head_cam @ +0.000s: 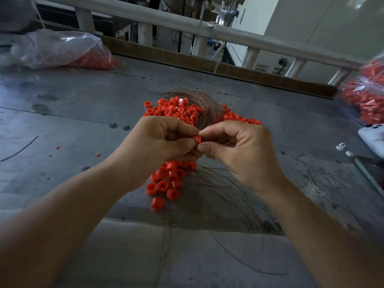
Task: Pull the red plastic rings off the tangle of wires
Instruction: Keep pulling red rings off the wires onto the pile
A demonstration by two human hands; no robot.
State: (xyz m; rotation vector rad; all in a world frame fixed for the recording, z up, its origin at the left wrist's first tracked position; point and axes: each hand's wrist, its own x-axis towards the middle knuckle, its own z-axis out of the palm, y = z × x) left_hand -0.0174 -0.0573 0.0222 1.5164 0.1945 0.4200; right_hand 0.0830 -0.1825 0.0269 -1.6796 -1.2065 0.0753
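1. Both hands meet above the worktop [72, 113]. The left hand [164, 142] and right hand [239, 150] each have thumb and forefinger clamped on the same red ring [197, 139], with the other fingers curled under. The fingertips hide whether a strand runs through this ring, so I cannot tell.
2. The wire tangle [207, 104] lies just beyond the hands and fans out again under the right wrist. Loose rings sit in a far heap [174, 110] behind the left hand and a near heap [166, 181] below it.
3. Judged step: working the pinched ring off its strand.
4. Split the roles. One hand should pin the strand right beside the ring while the other takes the ring alone. With both hands on the ring, nothing holds the wire back.
5. Pull along the line of the strand, not across it. Wire this fine probably kinks and binds in the bore if pulled sideways. If it sticks, try a small twist before pulling harder.
6. Keep the grip short. A long free length would likely drag the whole tangle and its neighbouring rings along.
7. Drop the freed ring on a heap, clear of the wires. The rings are round and may roll back in.
8. Watch for loose wire ends, which could prick the fingertips.
9. The row of rings [239, 118] right of the tangle may be threaded, but I cannot confirm it.
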